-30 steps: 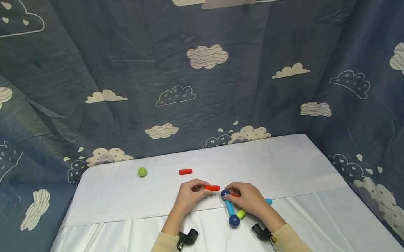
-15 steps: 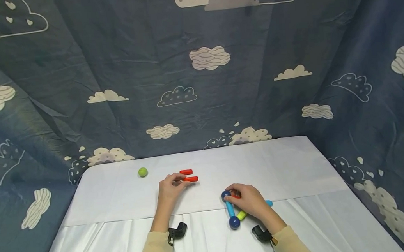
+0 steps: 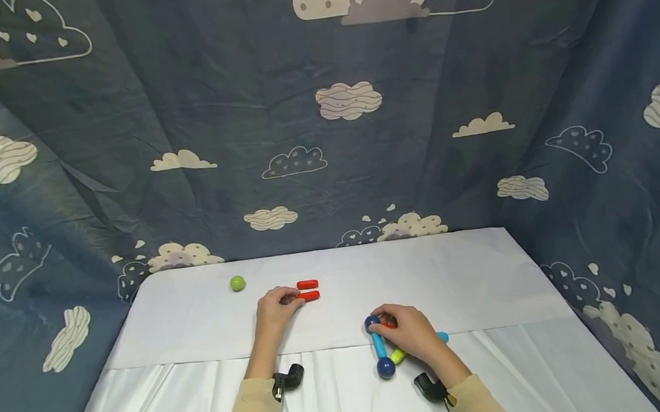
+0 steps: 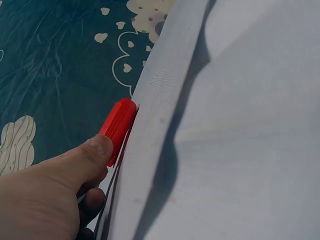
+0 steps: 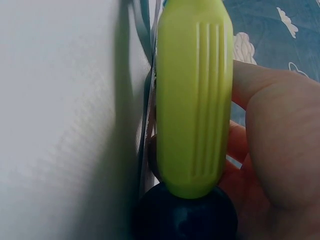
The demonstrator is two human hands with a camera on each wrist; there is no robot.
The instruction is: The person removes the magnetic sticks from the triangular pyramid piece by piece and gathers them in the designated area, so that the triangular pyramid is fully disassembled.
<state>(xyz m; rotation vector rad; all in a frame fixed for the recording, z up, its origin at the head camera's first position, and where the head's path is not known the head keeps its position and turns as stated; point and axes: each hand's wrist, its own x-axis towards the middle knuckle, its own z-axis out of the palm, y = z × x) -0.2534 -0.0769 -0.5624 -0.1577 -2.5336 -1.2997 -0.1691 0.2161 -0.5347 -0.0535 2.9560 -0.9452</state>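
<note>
In the head view my left hand pinches a red rod at the table, just in front of a second red rod. The left wrist view shows the thumb on that held rod. My right hand grips a ball-and-rod construction toy at its upper dark blue ball. A light blue rod joins this ball to a lower dark blue ball. A ribbed yellow-green rod fills the right wrist view; a red piece is partly hidden by the right fingers.
A small green ball lies at the back left of the white-covered table. Dark blue cloth with cloud prints hangs behind and at both sides. A black camera sits on each wrist.
My left hand has carried its red rod left and away from the toy, to beside the other red rod. The right hand keeps its hold on the toy. The head view has tilted slightly.
</note>
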